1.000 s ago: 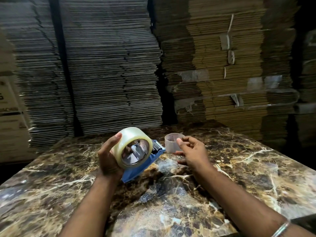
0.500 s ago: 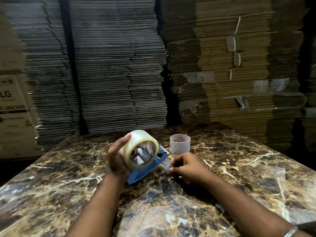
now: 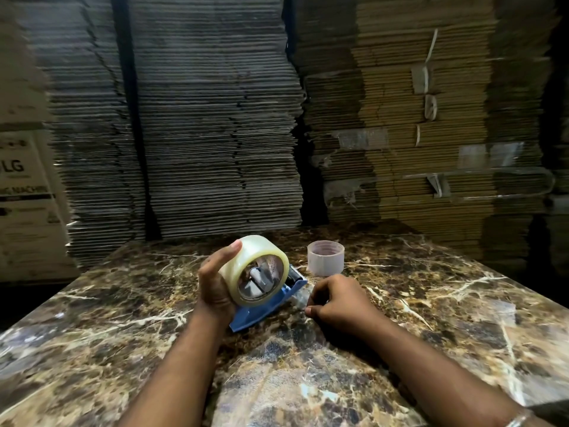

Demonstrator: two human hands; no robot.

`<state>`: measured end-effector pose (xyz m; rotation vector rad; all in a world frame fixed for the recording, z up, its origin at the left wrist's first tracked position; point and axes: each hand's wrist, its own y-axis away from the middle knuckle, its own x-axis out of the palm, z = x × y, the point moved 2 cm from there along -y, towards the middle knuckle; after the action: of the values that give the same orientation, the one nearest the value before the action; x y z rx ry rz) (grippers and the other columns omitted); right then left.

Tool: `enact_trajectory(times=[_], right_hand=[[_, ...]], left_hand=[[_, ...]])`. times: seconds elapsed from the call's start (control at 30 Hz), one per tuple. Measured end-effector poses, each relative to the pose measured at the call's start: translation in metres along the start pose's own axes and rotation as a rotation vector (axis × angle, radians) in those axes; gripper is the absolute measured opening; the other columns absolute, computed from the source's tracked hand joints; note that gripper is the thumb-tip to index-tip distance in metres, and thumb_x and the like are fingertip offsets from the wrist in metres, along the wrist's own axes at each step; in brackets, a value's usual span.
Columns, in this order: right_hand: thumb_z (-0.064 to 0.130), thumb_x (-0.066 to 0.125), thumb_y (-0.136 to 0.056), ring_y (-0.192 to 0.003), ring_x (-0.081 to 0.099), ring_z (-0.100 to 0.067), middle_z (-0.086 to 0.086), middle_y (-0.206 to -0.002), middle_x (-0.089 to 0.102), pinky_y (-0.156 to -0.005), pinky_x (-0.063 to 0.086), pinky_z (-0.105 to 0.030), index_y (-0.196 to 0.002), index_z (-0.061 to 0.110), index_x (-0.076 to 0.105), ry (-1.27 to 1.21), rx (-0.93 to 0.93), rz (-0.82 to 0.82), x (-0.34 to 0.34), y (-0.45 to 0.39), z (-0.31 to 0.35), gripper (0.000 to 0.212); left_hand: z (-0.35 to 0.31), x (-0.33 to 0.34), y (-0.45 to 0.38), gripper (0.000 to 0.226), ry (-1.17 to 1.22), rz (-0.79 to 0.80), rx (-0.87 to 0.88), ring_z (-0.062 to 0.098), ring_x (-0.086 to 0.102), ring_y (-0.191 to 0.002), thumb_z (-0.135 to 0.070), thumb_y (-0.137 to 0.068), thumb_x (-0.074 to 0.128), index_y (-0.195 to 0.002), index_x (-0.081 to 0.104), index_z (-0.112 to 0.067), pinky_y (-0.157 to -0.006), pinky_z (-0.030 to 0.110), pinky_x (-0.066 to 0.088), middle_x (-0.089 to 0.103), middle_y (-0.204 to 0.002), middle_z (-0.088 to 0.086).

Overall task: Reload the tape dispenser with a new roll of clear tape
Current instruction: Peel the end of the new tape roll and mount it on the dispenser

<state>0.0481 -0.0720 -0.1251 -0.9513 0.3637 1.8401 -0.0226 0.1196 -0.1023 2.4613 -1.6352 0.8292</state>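
Note:
A blue tape dispenser (image 3: 261,312) lies on the marble table (image 3: 431,318) with a full roll of clear tape (image 3: 246,266) on its hub. My left hand (image 3: 215,285) grips the roll from the left, thumb over its top. My right hand (image 3: 335,303) is just right of the dispenser's toothed front end, fingers curled, pinching the loose clear tape end (image 3: 300,298) near the table. An empty translucent tape core (image 3: 325,257) stands upright behind my right hand.
Tall stacks of flattened cardboard (image 3: 215,118) rise right behind the table's far edge. A printed carton (image 3: 21,195) stands at the left. The table's front right corner (image 3: 548,396) drops off near my right forearm.
My right hand set the empty core down on the table, then moved down to the dispenser's front end and pinched the tape end. My left hand kept its grip on the roll.

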Motion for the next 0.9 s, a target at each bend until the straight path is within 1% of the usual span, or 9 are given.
enact_trajectory(times=[0.17,0.27,0.4,0.47,0.53,0.57,0.7,0.83,0.9], right_hand=[[0.028,0.086,-0.07,-0.074,0.067,-0.002,0.008,-0.073,0.074,-0.07,0.057,-0.026,-0.076,0.018,0.079,-0.032,0.026,-0.028,-0.003,0.001,0.0,0.014],[0.029,0.088,-0.067,-0.072,0.069,-0.004,0.006,-0.07,0.074,-0.071,0.06,-0.03,-0.072,0.017,0.078,-0.043,0.057,-0.064,-0.002,0.0,-0.001,0.016],[0.03,0.09,-0.063,-0.07,0.07,-0.008,0.005,-0.069,0.073,-0.07,0.062,-0.037,-0.071,0.017,0.076,-0.051,0.094,-0.113,0.001,0.001,-0.001,0.021],[0.031,0.093,-0.059,-0.07,0.069,-0.009,0.004,-0.073,0.071,-0.068,0.062,-0.037,-0.076,0.019,0.07,-0.05,0.102,-0.137,-0.001,0.002,-0.001,0.031],[0.035,0.095,-0.053,-0.072,0.068,-0.009,0.004,-0.077,0.069,-0.067,0.062,-0.037,-0.082,0.024,0.059,-0.065,0.106,-0.145,-0.005,0.001,-0.004,0.048],[0.036,0.095,-0.052,-0.072,0.069,-0.01,0.003,-0.077,0.069,-0.067,0.062,-0.038,-0.082,0.025,0.058,-0.074,0.104,-0.134,-0.007,0.0,-0.006,0.05],[0.049,0.09,-0.055,-0.077,0.066,-0.01,0.007,-0.079,0.068,-0.074,0.06,-0.039,-0.087,0.028,0.064,0.06,0.091,-0.129,-0.003,-0.004,-0.008,0.045],[0.064,0.077,-0.062,-0.079,0.064,-0.012,0.01,-0.082,0.068,-0.073,0.057,-0.038,-0.085,0.029,0.064,0.17,0.084,-0.192,0.004,-0.007,-0.01,0.044],[0.065,0.071,-0.071,-0.08,0.064,-0.014,0.01,-0.083,0.068,-0.074,0.055,-0.035,-0.086,0.028,0.062,0.209,0.059,-0.208,0.006,-0.008,-0.009,0.041]], left_hand=[[0.002,0.0,0.0,0.045,0.0,-0.007,-0.004,0.038,0.069,-0.077,-0.028,-0.075,0.059,-0.105,0.068,0.004,-0.072,0.04,0.057,0.071,-0.087,0.025],[0.003,-0.002,-0.001,0.045,-0.004,-0.023,0.005,0.038,0.069,-0.078,-0.028,-0.075,0.061,-0.106,0.068,0.004,-0.073,0.04,0.056,0.071,-0.088,0.025],[0.003,-0.002,-0.002,0.04,-0.01,-0.015,0.015,0.036,0.07,-0.074,-0.028,-0.076,0.058,-0.101,0.069,0.001,-0.069,0.037,0.058,0.073,-0.082,0.021],[0.002,-0.001,-0.001,0.04,-0.009,-0.019,0.017,0.035,0.07,-0.073,-0.029,-0.076,0.058,-0.101,0.069,0.001,-0.067,0.036,0.058,0.073,-0.082,0.021],[0.002,-0.001,0.0,0.043,-0.01,-0.028,0.024,0.036,0.07,-0.075,-0.03,-0.075,0.058,-0.103,0.068,0.002,-0.067,0.037,0.058,0.073,-0.084,0.021],[0.002,0.0,0.0,0.045,-0.012,-0.027,0.026,0.036,0.07,-0.076,-0.03,-0.075,0.059,-0.104,0.068,0.002,-0.068,0.037,0.058,0.073,-0.085,0.022],[0.003,0.002,0.0,0.041,-0.013,-0.002,0.021,0.034,0.071,-0.072,-0.029,-0.077,0.056,-0.102,0.069,0.001,-0.064,0.036,0.058,0.074,-0.081,0.02],[0.004,0.002,-0.001,0.036,0.003,0.013,0.022,0.033,0.071,-0.07,-0.028,-0.077,0.056,-0.097,0.07,-0.001,-0.064,0.035,0.058,0.074,-0.079,0.018],[0.004,0.004,-0.001,0.039,0.0,0.017,0.01,0.033,0.071,-0.072,-0.029,-0.078,0.055,-0.101,0.068,0.0,-0.064,0.035,0.058,0.074,-0.08,0.019]])
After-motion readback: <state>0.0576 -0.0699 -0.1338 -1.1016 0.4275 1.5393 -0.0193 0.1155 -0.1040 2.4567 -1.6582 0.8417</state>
